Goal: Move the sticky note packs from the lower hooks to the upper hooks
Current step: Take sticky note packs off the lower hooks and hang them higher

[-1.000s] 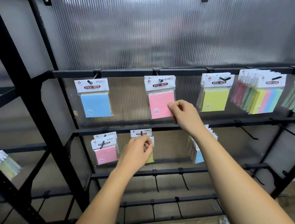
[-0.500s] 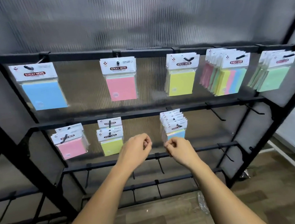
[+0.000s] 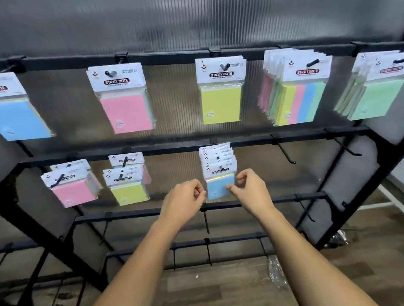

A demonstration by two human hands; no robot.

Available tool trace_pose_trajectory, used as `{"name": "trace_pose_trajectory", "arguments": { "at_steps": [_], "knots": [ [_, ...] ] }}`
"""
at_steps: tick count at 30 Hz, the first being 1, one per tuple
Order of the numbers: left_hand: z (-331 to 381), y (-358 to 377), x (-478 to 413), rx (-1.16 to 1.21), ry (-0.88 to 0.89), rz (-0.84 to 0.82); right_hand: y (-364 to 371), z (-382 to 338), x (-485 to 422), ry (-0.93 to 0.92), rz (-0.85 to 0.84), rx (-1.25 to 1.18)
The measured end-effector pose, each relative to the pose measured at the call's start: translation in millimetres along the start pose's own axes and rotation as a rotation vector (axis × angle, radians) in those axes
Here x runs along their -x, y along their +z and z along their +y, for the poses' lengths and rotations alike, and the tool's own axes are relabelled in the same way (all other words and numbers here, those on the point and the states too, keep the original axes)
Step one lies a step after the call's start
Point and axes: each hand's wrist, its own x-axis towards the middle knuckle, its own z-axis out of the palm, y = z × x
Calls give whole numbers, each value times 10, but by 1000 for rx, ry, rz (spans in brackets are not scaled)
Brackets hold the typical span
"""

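Three lots of sticky note packs hang on the lower hooks: a pink pack (image 3: 71,190), a yellow pack (image 3: 128,189) and a stack fronted by a blue pack (image 3: 218,187). On the upper hooks hang a blue pack (image 3: 10,116), a pink pack (image 3: 126,106), a yellow pack (image 3: 222,97), a multicoloured stack (image 3: 297,94) and a green stack (image 3: 378,92). My left hand (image 3: 185,200) has its fingers curled, just left of the lower blue pack. My right hand (image 3: 249,190) is curled at that pack's right edge, thumb tip touching it. Neither hand holds anything.
A black metal rack (image 3: 245,143) carries the hooks, with a ribbed translucent panel behind. Two bare hooks (image 3: 286,154) stick out at the right of the lower bar. More bare bars and hooks run below my hands. The floor is wood-patterned.
A second ago my right hand was at the upper pink pack and my left at the lower yellow pack. Both have since dropped and moved to the lower blue stack. The view has shifted right.
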Motion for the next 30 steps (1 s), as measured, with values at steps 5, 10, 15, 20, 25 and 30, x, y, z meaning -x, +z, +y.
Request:
{"name": "trace_pose_trajectory", "arguments": {
  "at_steps": [5,10,15,20,25,30],
  "knots": [
    [11,94,-20,-22,-83,20,40,14,-183,-9,-104,28],
    [25,179,-15,-27,-151,42,16,96,-197,-31,-137,0],
    [38,274,17,-53,-187,45,-97,167,-75,-100,-100,-17],
    [99,338,-16,-16,-204,66,-236,180,102,-217,-150,-38],
    [158,345,-123,5,-225,103,-436,227,244,-268,-176,-36],
    [212,362,-231,5,-210,75,-583,315,306,-247,-148,-9]
  ]
}}
